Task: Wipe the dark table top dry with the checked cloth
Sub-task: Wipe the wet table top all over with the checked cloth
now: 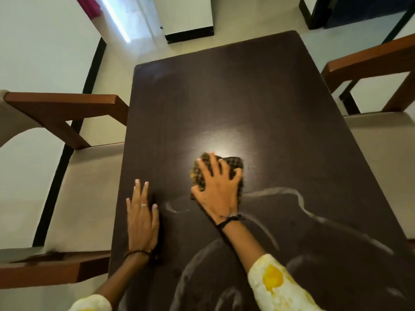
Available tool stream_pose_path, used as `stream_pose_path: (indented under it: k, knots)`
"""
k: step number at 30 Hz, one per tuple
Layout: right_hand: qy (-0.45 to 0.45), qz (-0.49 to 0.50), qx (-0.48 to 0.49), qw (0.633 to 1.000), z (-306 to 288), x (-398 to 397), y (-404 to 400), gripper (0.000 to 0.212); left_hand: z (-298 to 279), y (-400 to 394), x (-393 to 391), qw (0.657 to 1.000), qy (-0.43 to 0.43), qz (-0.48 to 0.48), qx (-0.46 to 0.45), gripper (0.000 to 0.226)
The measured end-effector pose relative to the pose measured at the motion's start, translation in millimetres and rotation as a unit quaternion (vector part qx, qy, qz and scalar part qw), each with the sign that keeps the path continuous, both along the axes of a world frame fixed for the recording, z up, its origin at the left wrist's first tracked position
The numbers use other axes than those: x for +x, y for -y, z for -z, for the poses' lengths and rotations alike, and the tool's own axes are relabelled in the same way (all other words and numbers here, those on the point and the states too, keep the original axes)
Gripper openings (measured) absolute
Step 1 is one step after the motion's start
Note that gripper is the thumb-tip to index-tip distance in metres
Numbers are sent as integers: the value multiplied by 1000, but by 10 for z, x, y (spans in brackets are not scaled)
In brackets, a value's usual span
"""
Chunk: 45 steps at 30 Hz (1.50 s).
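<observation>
The dark brown table top [224, 97] fills the middle of the view. A bunched checked cloth [233, 163] lies on it near the centre. My right hand [216, 189] presses down on the cloth with its fingers spread over it. My left hand [141, 216] rests flat on the table near its left edge, fingers together, holding nothing. Pale wet streaks [280, 190] curve across the near half of the table, to the right of the cloth and below both hands.
A wooden armchair with a beige seat [85, 180] stands tight against the table's left side. Another [381, 135] stands on the right. Beyond the far edge are a pale tiled floor [139, 52] and a white wall with a black skirting [188, 34].
</observation>
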State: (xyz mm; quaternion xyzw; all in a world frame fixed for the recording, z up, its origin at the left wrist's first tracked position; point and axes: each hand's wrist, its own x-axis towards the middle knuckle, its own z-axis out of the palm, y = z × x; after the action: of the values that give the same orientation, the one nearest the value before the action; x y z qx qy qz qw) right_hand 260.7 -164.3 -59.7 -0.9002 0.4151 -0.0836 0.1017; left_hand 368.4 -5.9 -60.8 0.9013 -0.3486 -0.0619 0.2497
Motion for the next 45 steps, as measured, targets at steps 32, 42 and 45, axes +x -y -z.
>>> stream_pose_path:
  k: [32,42,45]
  knots:
    - [-47,46,22,998,-56,-1793,1615,65,18,1042,-1608,989,8,107,100,57]
    - [-86,114,46,989,-164,-2565,888,70,-35,1064,-1626,989,-2,102,106,58]
    - [-104,109,56,987,-182,-2648,684,73,-37,1081,-1628,989,-5,101,107,58]
